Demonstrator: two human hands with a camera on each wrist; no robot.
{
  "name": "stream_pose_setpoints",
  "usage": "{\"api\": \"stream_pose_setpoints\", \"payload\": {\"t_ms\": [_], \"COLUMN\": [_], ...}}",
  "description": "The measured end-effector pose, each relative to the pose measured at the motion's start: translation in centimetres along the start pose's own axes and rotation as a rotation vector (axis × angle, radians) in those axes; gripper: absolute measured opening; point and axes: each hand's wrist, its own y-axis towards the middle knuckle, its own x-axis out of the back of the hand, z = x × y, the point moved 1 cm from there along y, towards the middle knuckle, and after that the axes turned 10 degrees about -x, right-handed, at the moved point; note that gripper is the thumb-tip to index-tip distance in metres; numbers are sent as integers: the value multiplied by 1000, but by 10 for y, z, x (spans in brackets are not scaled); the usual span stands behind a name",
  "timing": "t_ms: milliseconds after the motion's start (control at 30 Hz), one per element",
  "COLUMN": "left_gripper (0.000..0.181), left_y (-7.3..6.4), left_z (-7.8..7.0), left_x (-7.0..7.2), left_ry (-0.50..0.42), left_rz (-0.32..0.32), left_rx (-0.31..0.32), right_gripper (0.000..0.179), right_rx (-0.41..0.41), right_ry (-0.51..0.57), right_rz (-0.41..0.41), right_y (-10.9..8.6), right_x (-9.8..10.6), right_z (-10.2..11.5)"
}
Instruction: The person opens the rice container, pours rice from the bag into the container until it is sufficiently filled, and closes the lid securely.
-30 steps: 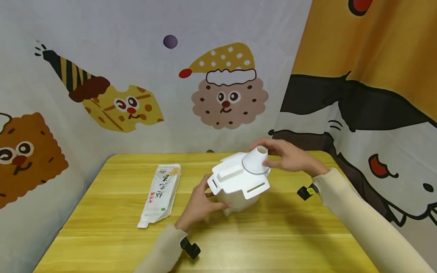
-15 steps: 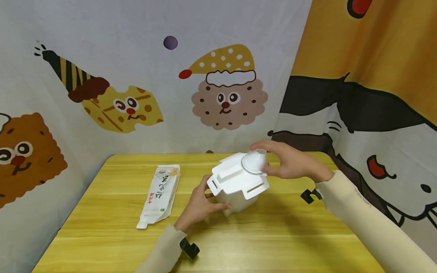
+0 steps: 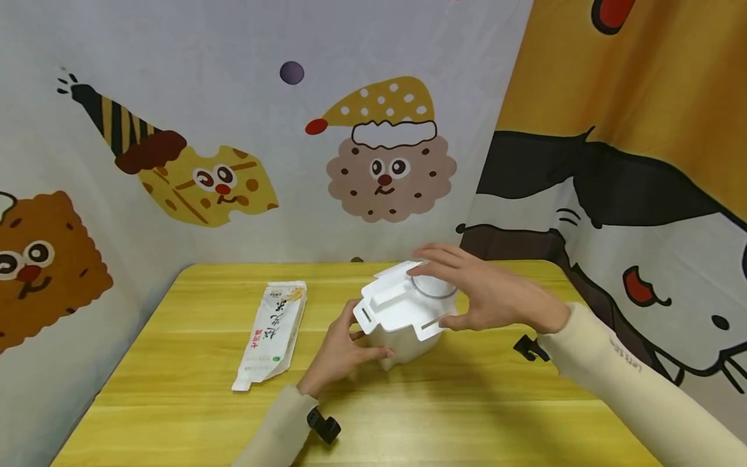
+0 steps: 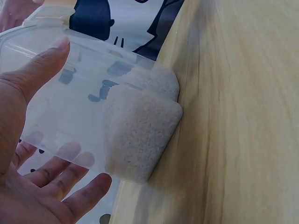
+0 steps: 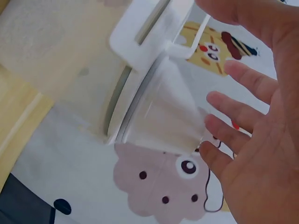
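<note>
A clear plastic container (image 4: 70, 107) stands on the table, with white grains like rice (image 4: 140, 135) at its bottom. Its white lid (image 3: 393, 301) carries a cone-shaped spout (image 5: 161, 112). My left hand (image 3: 343, 350) grips the container from the left, thumb on one side and fingers on the other. Over the spout hovers my right hand (image 3: 496, 288), fingers spread and nearly straight. In the right wrist view its fingers lie close to the spout's narrow end; whether one touches it I cannot tell. The thumb is close to the lid's slotted tab (image 5: 149, 28).
A creased white packet (image 3: 274, 334) with printed characters lies left of the container on the yellow wooden table (image 3: 175, 389). Behind the table hangs a curtain (image 3: 233, 97) with cartoon prints.
The right hand has shifted from the spout's side to over it, its fingers unbending and spreading, so the spout's top is now hidden in the head view. Left hand and container stay put.
</note>
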Motion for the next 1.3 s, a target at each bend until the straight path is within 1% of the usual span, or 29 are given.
{"api": "stream_pose_setpoints", "payload": {"t_ms": [167, 300, 467, 633, 767, 867, 1100, 1300], "left_gripper": [89, 89, 89, 88, 88, 89, 89, 90], "left_y": [0, 0, 0, 0, 0, 1, 0, 0], "left_z": [-1, -1, 1, 2, 2, 2, 1, 1], "left_x": [0, 0, 0, 0, 0, 0, 0, 0], "left_ry": [-4, -2, -2, -4, -1, -1, -9, -11], "left_rz": [7, 8, 8, 4, 5, 7, 6, 4], "left_rx": [-20, -6, 6, 5, 5, 9, 13, 10], "right_gripper": [90, 91, 89, 87, 89, 92, 92, 88], "right_rx": [73, 120, 143, 144, 105, 87, 94, 63], "right_ry": [-42, -87, -125, -160, -179, -173, -144, -124], "right_rz": [14, -8, -10, 22, 87, 119, 146, 161], "right_y": [3, 5, 7, 12, 16, 18, 24, 28], "right_x": [-5, -9, -13, -13, -11, -11, -10, -12], "right_z": [6, 8, 10, 12, 15, 16, 16, 15]}}
